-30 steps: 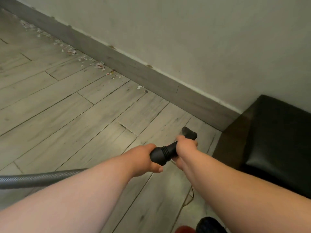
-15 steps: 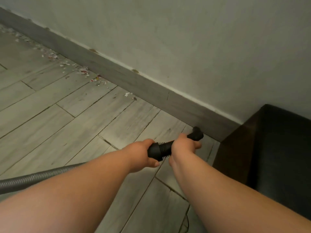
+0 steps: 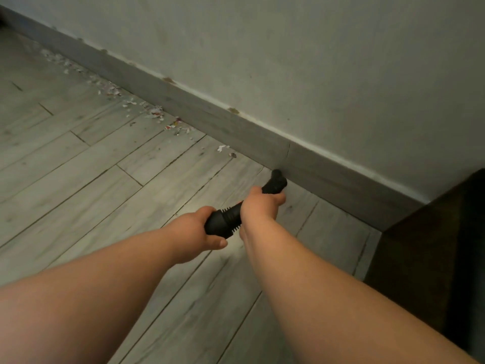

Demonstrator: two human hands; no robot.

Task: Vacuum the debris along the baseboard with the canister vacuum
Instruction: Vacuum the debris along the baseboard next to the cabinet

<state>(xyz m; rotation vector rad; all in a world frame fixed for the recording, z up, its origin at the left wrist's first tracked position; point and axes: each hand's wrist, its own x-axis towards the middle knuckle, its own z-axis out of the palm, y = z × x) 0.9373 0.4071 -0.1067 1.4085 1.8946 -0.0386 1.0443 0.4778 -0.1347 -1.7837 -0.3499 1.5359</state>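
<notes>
Both hands hold the black vacuum nozzle point(image 3: 275, 183), whose tip sits on the floor right at the grey baseboard point(image 3: 236, 132). My left hand point(image 3: 193, 233) grips the ribbed hose cuff point(image 3: 225, 219) at the rear. My right hand point(image 3: 262, 203) grips the nozzle further forward. Scraps of paper debris point(image 3: 157, 114) lie scattered along the baseboard to the left of the tip, with the nearest bits point(image 3: 224, 149) a short way from it. The hose behind my left arm is hidden.
A dark piece of furniture point(image 3: 433, 245) stands against the wall at the right edge, close to my right arm. Grey wood-look floor planks point(image 3: 78, 179) spread out to the left. The wall point(image 3: 315, 61) rises above the baseboard.
The nozzle tip has moved forward from the open floor to the foot of the baseboard. Both hands keep their grip. The view has shifted, and the grey hose has left it.
</notes>
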